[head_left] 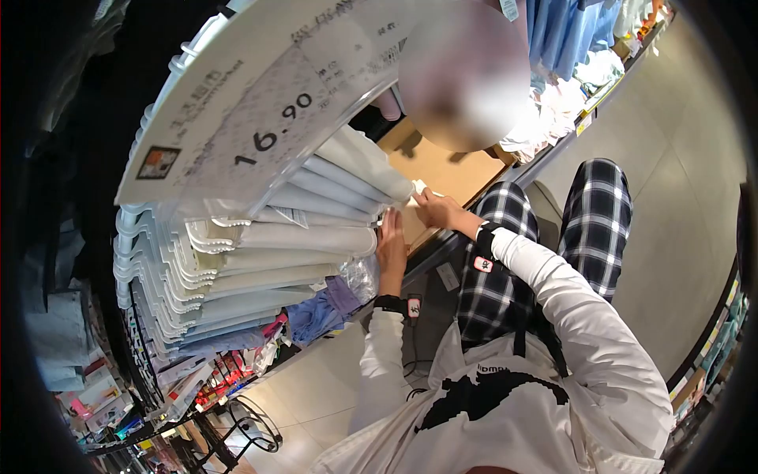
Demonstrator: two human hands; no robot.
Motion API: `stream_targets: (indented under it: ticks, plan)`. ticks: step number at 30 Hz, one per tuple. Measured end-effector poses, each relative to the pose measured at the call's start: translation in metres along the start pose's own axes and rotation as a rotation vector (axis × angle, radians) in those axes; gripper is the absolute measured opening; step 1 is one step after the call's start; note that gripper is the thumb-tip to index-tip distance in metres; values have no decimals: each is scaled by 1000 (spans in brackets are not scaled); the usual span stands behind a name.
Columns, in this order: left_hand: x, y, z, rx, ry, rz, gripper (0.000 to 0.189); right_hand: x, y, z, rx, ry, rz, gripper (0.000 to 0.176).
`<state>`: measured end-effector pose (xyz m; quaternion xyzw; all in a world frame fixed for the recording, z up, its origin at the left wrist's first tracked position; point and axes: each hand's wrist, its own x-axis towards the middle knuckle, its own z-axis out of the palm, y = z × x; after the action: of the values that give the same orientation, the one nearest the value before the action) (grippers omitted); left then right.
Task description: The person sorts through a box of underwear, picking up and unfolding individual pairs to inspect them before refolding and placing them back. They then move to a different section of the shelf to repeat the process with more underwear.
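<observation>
Pale garments (292, 237) hang in a row on white hangers (126, 245), their lower ends pointing toward my hands. My left hand (390, 241) has its fingers stretched against the lower ends of these garments. Just to the right, my right hand (437, 209) is closed in a pinch on the corner of a white garment (363, 162), whose exact kind I cannot make out. Both wrists carry black bands. A large price sign (268, 118) reading 16.90 covers the upper part of the row.
Under the hands is a brown board shelf (442, 178) with a dark edge. Blue garments (568, 35) hang at the upper right. Below the row lie a purple-blue cloth (320, 312) and clear plastic wrapping (362, 276). A black wire rack (245, 423) stands lower left.
</observation>
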<state>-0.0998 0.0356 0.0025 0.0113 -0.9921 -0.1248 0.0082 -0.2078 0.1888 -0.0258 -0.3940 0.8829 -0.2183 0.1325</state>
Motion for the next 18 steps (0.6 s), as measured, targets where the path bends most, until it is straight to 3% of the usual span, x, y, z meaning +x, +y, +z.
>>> stream_targets:
  ticks: [2, 6, 8, 9, 10, 11, 12, 13, 15, 16, 18]
  plan:
    - [0, -5, -4, 17, -44, 9, 93, 1, 6, 5, -44, -23, -5, 98]
    - [2, -18, 3, -1, -129, 65, 104, 5, 5, 5, -54, -75, 11, 96]
    - [6, -14, -3, -34, -186, 32, 102, 10, 9, 19, -265, -48, -33, 85]
    - [10, -12, -6, -65, -236, -5, 100, 8, 6, 12, -268, -44, -30, 85]
    - [11, -14, -4, -61, -230, 3, 100, 7, 3, 2, -223, -135, -44, 72]
    - [10, -15, -2, -8, -276, 47, 95, 5, 0, -9, -180, -223, -53, 61]
    - [9, -16, 2, 46, -325, 99, 91, 3, 6, -2, -522, -121, -252, 69]
    - [4, -15, 2, -91, -276, 118, 75, 2, 14, -1, -525, -114, -223, 69]
    - [7, -2, 11, -169, -221, 111, 56, -17, 36, 2, -56, -33, -135, 60]
    - [11, 15, 8, -180, -237, 138, 56, -44, 11, -63, 185, -12, 36, 65]
    - [25, 60, -10, -381, -110, 118, 39, -62, 19, -93, 140, 54, 89, 67]
